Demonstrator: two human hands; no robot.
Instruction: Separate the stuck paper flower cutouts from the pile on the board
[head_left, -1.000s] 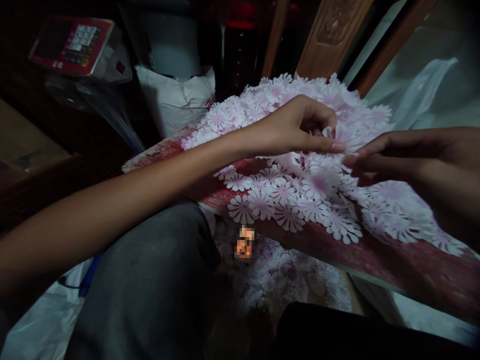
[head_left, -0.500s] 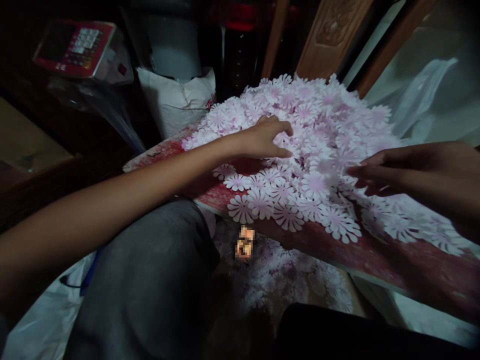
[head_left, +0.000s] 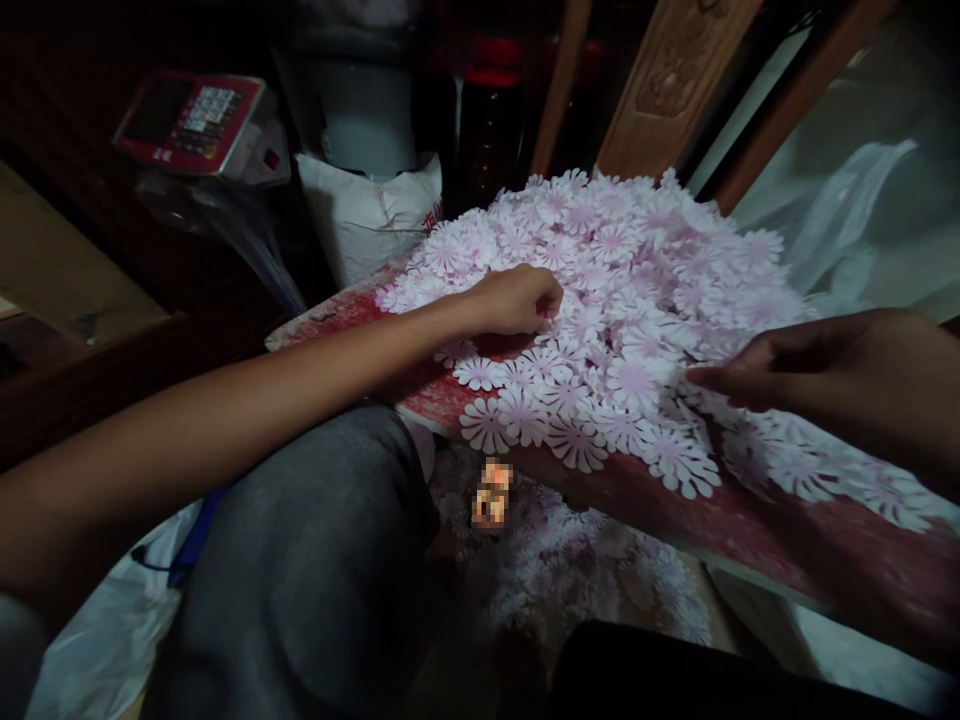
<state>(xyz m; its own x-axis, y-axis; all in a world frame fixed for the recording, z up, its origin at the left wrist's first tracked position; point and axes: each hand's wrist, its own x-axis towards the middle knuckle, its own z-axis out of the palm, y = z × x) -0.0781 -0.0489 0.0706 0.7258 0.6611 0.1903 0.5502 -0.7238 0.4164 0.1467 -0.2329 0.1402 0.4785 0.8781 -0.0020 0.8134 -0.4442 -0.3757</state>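
The left hand (head_left: 517,300) has curled into a loose fist on the near edge of the heap of pink paper flowers (head_left: 630,270), which lies on a red board (head_left: 825,555) — whether it holds any, I cannot tell — and the right hand (head_left: 757,375), half open and apparently empty, sits at the heap's right side.

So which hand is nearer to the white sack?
Left: the left hand rests on the flower cutouts near the white sack; the right hand is farther, across them.
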